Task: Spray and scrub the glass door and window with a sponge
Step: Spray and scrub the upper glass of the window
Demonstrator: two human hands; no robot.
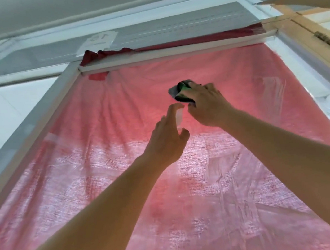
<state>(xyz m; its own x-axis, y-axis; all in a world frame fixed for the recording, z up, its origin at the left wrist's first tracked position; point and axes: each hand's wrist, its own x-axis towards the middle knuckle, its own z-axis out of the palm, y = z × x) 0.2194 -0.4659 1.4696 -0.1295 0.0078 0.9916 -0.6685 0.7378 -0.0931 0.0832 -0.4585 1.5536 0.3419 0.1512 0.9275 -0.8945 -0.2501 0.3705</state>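
Two bare arms reach up at the glass point(244, 177) of a white-framed door point(39, 116), seen from below by the head camera. The right hand point(208, 105) is closed around a green sponge point(182, 92), pressing it flat against the pane high up, a little below the top rail; a bit of pale lather or cloth shows at the sponge's left edge, I cannot tell which. The left hand point(169, 136) is just beside and below it, empty, fingers loosely spread, close to the pane. Behind the glass hangs a red cloth point(85, 181), bunched over the top of the frame. Pale smears streak the pane at the right. A hinge point(326, 40) sits on the wooden edge at the upper right.
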